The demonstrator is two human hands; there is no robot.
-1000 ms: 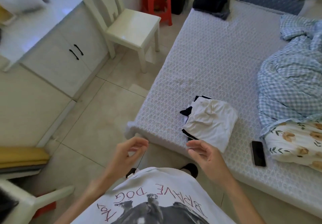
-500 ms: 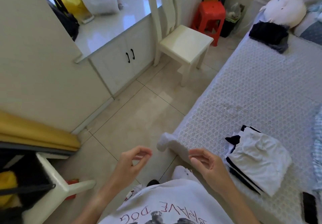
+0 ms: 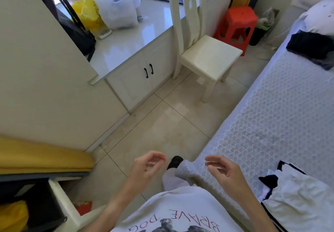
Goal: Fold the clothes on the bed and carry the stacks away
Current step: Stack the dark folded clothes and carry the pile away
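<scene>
Both forearms reach forward at waist height, the left hand and right hand apart, palms turned inward, fingers loosely curled and holding nothing.

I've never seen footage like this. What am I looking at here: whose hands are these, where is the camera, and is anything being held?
There is no machine here. A person wears one wide-angle camera on the head, looking forward and down, so you see their own left hand and right hand in front of their printed white T-shirt. Both hands hang loosely curled and hold nothing. To the right is the bed, with a folded stack of clothes, white on top, at its near edge and a dark garment farther up. Across the tiled floor stand a cream chair, a red stool and a counter with plastic bags.
</scene>
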